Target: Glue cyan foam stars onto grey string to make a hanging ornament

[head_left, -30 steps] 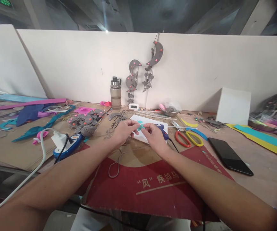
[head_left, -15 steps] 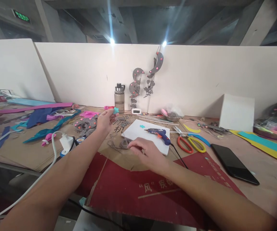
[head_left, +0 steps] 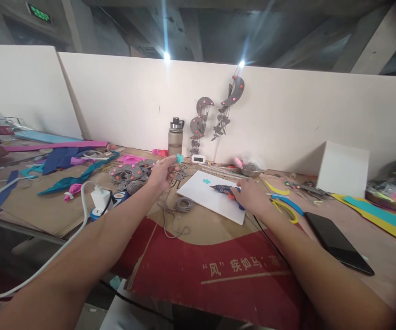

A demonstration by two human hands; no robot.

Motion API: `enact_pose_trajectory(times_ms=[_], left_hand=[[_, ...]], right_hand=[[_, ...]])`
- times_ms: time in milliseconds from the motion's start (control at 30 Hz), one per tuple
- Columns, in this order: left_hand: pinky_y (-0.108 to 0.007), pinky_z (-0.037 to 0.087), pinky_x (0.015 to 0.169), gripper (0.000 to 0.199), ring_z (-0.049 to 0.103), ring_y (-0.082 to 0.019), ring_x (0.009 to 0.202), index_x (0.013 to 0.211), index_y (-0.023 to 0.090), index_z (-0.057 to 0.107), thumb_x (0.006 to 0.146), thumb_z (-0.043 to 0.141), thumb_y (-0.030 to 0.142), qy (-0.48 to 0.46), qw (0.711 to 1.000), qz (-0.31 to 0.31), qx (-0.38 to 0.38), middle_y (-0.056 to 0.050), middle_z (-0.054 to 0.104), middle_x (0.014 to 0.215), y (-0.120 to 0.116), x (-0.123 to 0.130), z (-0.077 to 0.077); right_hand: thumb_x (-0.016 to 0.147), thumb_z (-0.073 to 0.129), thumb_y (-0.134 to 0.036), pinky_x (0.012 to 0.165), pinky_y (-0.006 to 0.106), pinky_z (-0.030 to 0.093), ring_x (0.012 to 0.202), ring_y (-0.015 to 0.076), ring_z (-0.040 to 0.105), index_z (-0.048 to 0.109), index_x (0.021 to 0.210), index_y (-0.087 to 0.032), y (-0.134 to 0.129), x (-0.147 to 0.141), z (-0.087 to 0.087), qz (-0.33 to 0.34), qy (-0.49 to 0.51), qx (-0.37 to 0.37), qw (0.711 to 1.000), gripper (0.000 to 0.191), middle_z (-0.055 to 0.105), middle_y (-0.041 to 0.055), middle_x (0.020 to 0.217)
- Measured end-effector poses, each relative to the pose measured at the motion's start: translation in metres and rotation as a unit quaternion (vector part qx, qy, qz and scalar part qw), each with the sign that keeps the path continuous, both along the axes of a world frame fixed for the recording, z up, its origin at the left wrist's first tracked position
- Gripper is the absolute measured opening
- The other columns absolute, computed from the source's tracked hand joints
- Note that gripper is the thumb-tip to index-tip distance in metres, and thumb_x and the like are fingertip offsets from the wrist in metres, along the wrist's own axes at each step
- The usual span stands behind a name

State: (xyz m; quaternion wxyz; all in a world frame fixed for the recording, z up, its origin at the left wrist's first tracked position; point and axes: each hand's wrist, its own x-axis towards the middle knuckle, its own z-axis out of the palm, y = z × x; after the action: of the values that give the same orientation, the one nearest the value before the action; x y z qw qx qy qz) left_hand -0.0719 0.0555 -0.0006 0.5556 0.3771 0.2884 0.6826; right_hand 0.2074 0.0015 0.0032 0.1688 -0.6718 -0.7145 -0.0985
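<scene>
Between the thumb and fingers of my left hand is a small turquoise flower-shaped cutout, raised above the table. My right hand is closed around the handle of a blue hot glue gun, which lies on a white board; part of the handle is hidden by the fingers. A second turquoise flower cutout lies on the board ahead of the gun's nozzle. Loops of grey cord rest on the cardboard left of the board.
Scissors with a yellow handle lie beyond my right wrist, partly covered. A black phone is at the right. A water bottle and small clock stand at the back. A white charger and felt strips lie left.
My right hand has moved right, from above the cord onto the glue gun's handle. My left hand still holds the flower cutout. The view has shifted slightly.
</scene>
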Motion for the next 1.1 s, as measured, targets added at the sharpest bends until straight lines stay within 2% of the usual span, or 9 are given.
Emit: enact_pose_trajectory(times_ms=[67, 133, 200, 333, 467, 633, 833, 900, 1100], left_hand=[[-0.014, 0.023, 0.037, 0.027, 0.052, -0.003, 0.049, 0.080, 0.015, 0.060, 0.061, 0.076, 0.025, 0.012, 1.000, -0.005, 0.007, 0.004, 0.057, 0.062, -0.001, 0.004, -0.001], [-0.015, 0.023, 0.038, 0.029, 0.050, -0.004, 0.049, 0.080, 0.014, 0.061, 0.060, 0.077, 0.027, 0.025, 1.000, -0.009, 0.013, 0.004, 0.057, 0.063, -0.002, 0.007, -0.003], [-0.015, 0.023, 0.038, 0.029, 0.049, -0.004, 0.051, 0.078, 0.014, 0.062, 0.059, 0.078, 0.030, 0.040, 0.999, -0.013, 0.023, 0.004, 0.056, 0.063, -0.002, 0.010, -0.004], [-0.017, 0.027, 0.041, 0.027, 0.046, -0.005, 0.052, 0.074, 0.014, 0.063, 0.061, 0.077, 0.033, 0.079, 0.996, -0.010, 0.043, 0.004, 0.052, 0.059, -0.005, 0.014, -0.007], [-0.017, 0.027, 0.042, 0.026, 0.044, -0.005, 0.051, 0.072, 0.014, 0.063, 0.062, 0.077, 0.033, 0.096, 0.994, -0.015, 0.041, 0.003, 0.052, 0.058, -0.005, 0.017, -0.010], [-0.017, 0.025, 0.041, 0.024, 0.042, -0.004, 0.048, 0.071, 0.013, 0.063, 0.062, 0.077, 0.031, 0.095, 0.994, -0.016, 0.043, 0.003, 0.052, 0.056, -0.003, 0.018, -0.014], [-0.017, 0.022, 0.040, 0.026, 0.038, -0.004, 0.047, 0.071, 0.013, 0.063, 0.060, 0.078, 0.031, 0.105, 0.994, -0.024, 0.033, 0.004, 0.048, 0.054, -0.006, 0.021, -0.017], [-0.017, 0.019, 0.039, 0.027, 0.036, -0.004, 0.046, 0.071, 0.013, 0.063, 0.060, 0.078, 0.031, 0.109, 0.993, -0.027, 0.022, 0.005, 0.045, 0.053, -0.008, 0.022, -0.018], [-0.018, 0.014, 0.038, 0.031, 0.030, -0.002, 0.043, 0.071, 0.013, 0.062, 0.057, 0.080, 0.034, 0.116, 0.993, -0.034, 0.001, 0.006, 0.041, 0.051, -0.011, 0.026, -0.018]], right_hand=[[0.084, 0.050, -0.039, 0.084, 0.041, 0.042, 0.106, 0.0351, 0.057, 0.064, 0.102, -0.005, 0.009, 0.010, -0.006, -0.038, -0.058, -0.088, 0.994, 0.041, 0.060, 0.0279, 0.112], [0.085, 0.048, -0.041, 0.080, 0.040, 0.044, 0.100, 0.0347, 0.061, 0.066, 0.099, -0.004, 0.013, 0.013, -0.011, -0.032, -0.066, -0.162, 0.984, 0.044, 0.062, 0.0282, 0.109], [0.085, 0.047, -0.041, 0.076, 0.037, 0.045, 0.095, 0.0324, 0.064, 0.066, 0.099, -0.004, 0.014, 0.012, -0.015, -0.020, -0.057, -0.190, 0.980, 0.043, 0.065, 0.0266, 0.105], [0.082, 0.049, -0.042, 0.067, 0.035, 0.046, 0.087, 0.0297, 0.066, 0.065, 0.099, -0.008, 0.016, 0.009, -0.019, -0.036, -0.023, -0.177, 0.983, 0.041, 0.068, 0.0224, 0.099], [0.075, 0.056, -0.042, 0.055, 0.031, 0.043, 0.070, 0.0253, 0.065, 0.065, 0.082, -0.017, 0.019, 0.011, -0.017, -0.046, 0.102, -0.148, 0.983, 0.028, 0.070, 0.0143, 0.082], [0.066, 0.061, -0.029, 0.055, 0.029, 0.045, 0.071, 0.0231, 0.065, 0.058, 0.083, -0.018, 0.016, 0.005, -0.006, -0.056, 0.255, -0.055, 0.964, 0.021, 0.068, 0.0117, 0.082], [0.063, 0.057, -0.017, 0.053, 0.027, 0.051, 0.060, 0.0136, 0.061, 0.047, 0.082, -0.020, 0.003, -0.017, -0.003, 0.043, 0.503, -0.052, 0.862, 0.022, 0.061, 0.0028, 0.077], [0.063, 0.058, -0.018, 0.051, 0.027, 0.051, 0.057, 0.0125, 0.060, 0.044, 0.086, -0.020, -0.002, -0.025, -0.004, 0.079, 0.530, -0.049, 0.843, 0.028, 0.061, 0.0008, 0.078], [0.072, 0.055, -0.023, 0.051, 0.027, 0.053, 0.066, 0.0130, 0.064, 0.041, 0.104, -0.021, -0.022, -0.048, -0.009, 0.245, 0.531, -0.040, 0.810, 0.036, 0.063, 0.0055, 0.103]])
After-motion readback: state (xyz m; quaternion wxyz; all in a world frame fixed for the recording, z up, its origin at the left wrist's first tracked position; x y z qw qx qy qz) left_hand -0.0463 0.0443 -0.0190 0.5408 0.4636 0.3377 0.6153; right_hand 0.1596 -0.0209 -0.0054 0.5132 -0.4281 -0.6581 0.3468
